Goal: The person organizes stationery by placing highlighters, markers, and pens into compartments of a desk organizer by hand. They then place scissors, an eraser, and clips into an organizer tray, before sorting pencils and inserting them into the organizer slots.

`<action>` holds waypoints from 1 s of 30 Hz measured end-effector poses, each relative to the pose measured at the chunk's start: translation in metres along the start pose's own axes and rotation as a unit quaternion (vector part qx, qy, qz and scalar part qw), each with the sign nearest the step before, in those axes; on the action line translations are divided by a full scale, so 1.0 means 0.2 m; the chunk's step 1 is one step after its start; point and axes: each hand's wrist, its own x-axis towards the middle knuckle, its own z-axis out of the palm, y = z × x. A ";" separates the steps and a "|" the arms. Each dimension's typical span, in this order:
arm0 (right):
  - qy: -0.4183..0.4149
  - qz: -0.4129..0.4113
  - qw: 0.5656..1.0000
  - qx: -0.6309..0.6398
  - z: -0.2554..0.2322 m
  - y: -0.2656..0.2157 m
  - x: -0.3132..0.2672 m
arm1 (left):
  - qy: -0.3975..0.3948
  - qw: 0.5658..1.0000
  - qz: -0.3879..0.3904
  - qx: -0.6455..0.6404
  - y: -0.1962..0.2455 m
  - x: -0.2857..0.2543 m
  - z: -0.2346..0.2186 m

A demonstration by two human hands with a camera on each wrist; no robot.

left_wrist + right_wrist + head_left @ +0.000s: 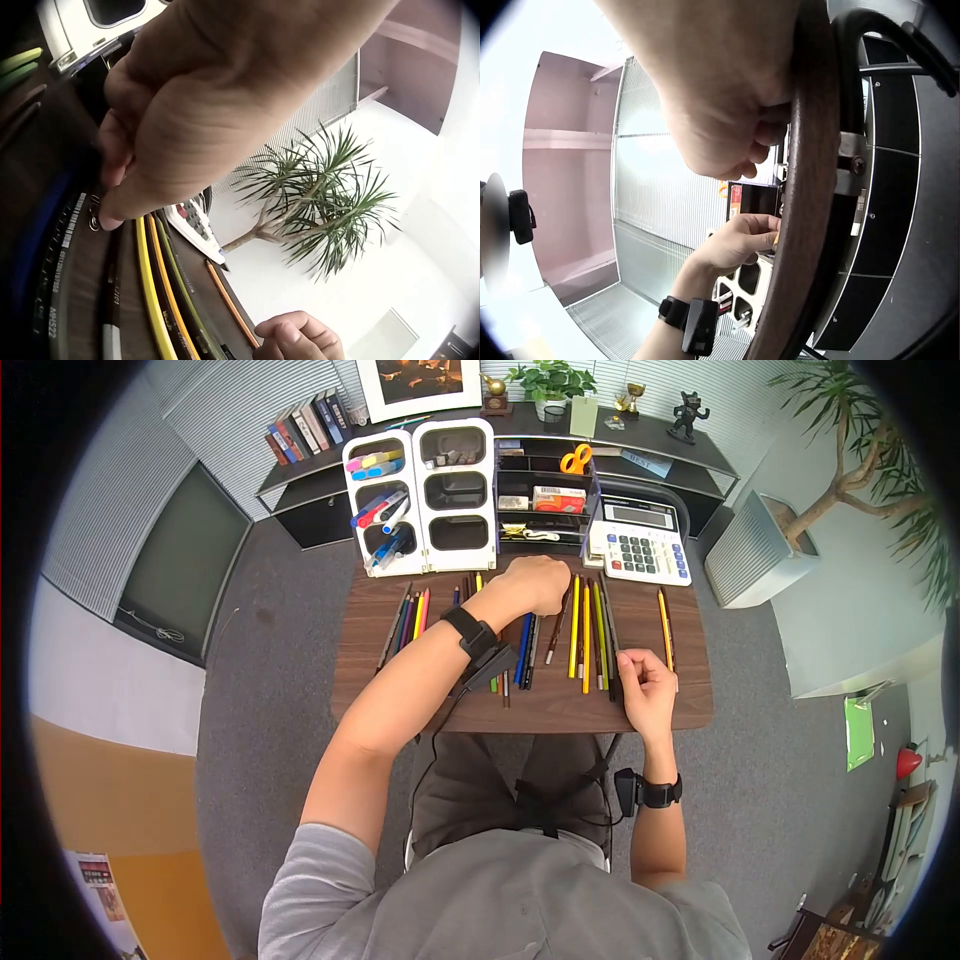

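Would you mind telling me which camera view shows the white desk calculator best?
The head view: the white desk calculator shows whole, display and keys, at the table's far right. The left wrist view catches only a keyed sliver beside the left hand; the right wrist view shows none.

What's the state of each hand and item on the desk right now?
left hand: fingers curled, pinching the top end of a dark pencil
right hand: loosely curled, resting on the table edge
pencils: lying flat in a row
white organizer: upright, markers in the left slots
calculator: flat, display blank
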 end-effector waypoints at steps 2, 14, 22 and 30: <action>0.002 0.002 1.000 0.004 0.00 -0.01 0.00 | -0.003 0.999 -0.033 -0.012 0.01 0.00 -0.01; 0.000 -0.005 1.000 -0.010 -0.01 0.01 0.00 | 0.290 0.950 0.008 -0.114 -0.06 0.03 0.04; -0.002 -0.006 1.000 -0.024 -0.01 -0.02 -0.01 | 0.401 0.908 0.058 0.103 -0.06 0.15 0.09; -0.009 -0.018 0.999 -0.039 -0.01 -0.01 -0.01 | 0.364 0.917 0.061 0.148 -0.05 0.18 0.07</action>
